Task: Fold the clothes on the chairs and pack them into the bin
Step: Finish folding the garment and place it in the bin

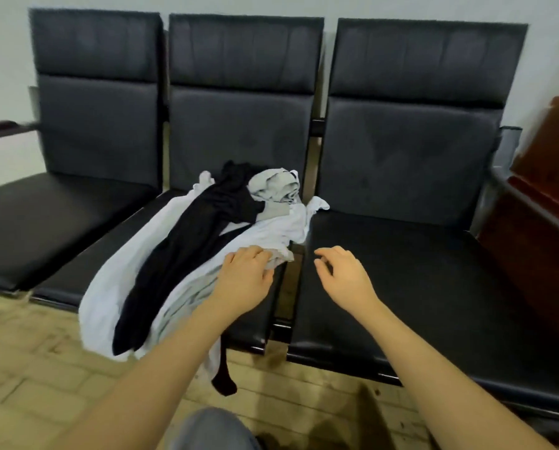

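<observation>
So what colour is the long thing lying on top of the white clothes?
Black. The long garment lies across the white clothes on the middle chair, seen in the head view.

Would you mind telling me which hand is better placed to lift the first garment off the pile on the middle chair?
Left. The left hand already grips the pale grey garment at the edge of the heap, while the right hand hovers, loosely curled and holding nothing, over the bare black leather right-hand seat.

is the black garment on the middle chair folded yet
Not folded. The black garment lies strung out and crumpled across the white cloth, one end hanging off the seat's front edge.
</observation>
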Demonstrator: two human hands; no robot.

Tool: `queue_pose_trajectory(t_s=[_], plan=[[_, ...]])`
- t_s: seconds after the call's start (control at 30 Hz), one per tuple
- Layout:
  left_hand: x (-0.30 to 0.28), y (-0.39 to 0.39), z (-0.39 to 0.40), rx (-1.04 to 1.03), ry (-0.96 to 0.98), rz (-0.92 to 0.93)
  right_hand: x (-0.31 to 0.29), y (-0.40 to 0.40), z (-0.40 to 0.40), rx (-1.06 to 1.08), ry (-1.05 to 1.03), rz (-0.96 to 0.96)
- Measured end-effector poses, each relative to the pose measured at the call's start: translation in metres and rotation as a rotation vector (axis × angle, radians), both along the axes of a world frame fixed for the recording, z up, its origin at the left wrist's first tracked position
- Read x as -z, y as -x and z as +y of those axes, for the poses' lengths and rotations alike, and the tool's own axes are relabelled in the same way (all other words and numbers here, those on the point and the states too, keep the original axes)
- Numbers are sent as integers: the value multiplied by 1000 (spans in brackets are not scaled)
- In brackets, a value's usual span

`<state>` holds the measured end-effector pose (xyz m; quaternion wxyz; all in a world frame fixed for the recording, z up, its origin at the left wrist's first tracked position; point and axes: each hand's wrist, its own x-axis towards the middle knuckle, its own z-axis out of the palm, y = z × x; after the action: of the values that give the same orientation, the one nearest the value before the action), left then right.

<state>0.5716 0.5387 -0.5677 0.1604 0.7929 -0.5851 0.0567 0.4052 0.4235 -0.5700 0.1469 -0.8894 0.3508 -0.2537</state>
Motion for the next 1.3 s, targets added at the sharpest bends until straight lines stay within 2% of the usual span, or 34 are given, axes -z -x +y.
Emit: queue_pose_trajectory(t_s=[0.17,0.27,0.37,0.47,0.63,0.73,0.9,1.07,1.17,1.3], plan=[[12,-74,22,-217,24,16,12,-89,4,-144,-49,26],[26,-114,32,-323,-32,-47,19,-137,9,-216,-42,52],[44,-142,40,-356,-45,49,27,-172,17,-257,4,108],[57,-152,43,-338,83,187,31,-199,18,-270,11,69],[65,-150,41,-354,349,206,30,-232,23,-258,16,58],[65,-150,45,-322,411,201,35,-238,25,-264,56,49],[56,-145,52,-245,491,195,32,-224,23,-331,93,-144],[37,-126,52,-158,608,226,15,-188,24,-434,21,-246],[17,-104,50,-99,664,343,3,-165,23,-396,20,-284],[6,-79,46,-65,619,487,-6,-137,19,-374,2,-371]])
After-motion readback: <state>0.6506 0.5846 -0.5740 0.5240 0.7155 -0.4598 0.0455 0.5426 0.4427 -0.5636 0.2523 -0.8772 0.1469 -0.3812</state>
